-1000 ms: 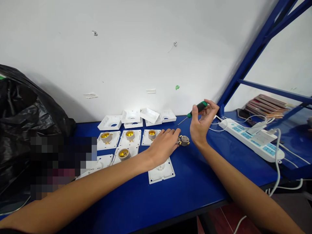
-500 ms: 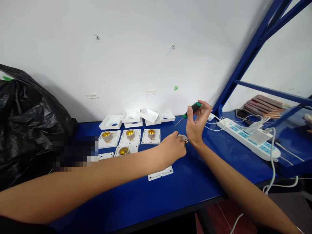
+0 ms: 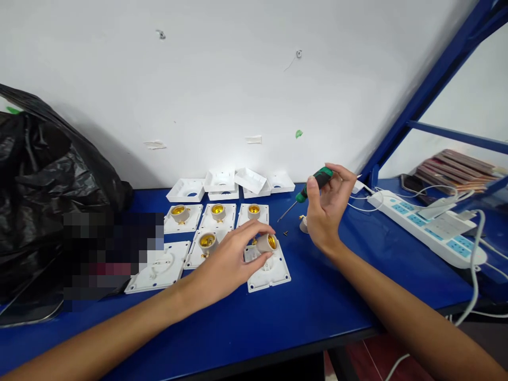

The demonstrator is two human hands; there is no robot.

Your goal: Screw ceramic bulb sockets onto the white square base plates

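Observation:
Between thumb and fingers, my left hand (image 3: pixel 228 254) grips a lamp socket (image 3: pixel 266 243) with a brass-coloured threaded inside, tilted just over a white square base plate (image 3: pixel 270 275). My right hand (image 3: pixel 329 206) is closed around a green and black screwdriver (image 3: pixel 315 184), its tip pointing down and left. Two small screws (image 3: pixel 286 233) lie on the blue table below the tip. Another socket (image 3: pixel 304 224) stands beside my right hand, partly hidden by it. Several plates with sockets fitted, such as one base plate (image 3: pixel 190 225), lie to the left.
White square frames (image 3: pixel 186 189) are stacked along the wall. A bare plate (image 3: pixel 162 267) lies at the left, near a black plastic bag (image 3: pixel 43 196). At the right are a white power strip (image 3: pixel 428 225) with cables, a phone (image 3: pixel 413 182) and a pile of flat packets (image 3: pixel 456 169).
My left hand has drawn back to the left, turning the socket so its brass opening shows, and now holds it over the plate. My right hand keeps the screwdriver. The view has shifted slightly.

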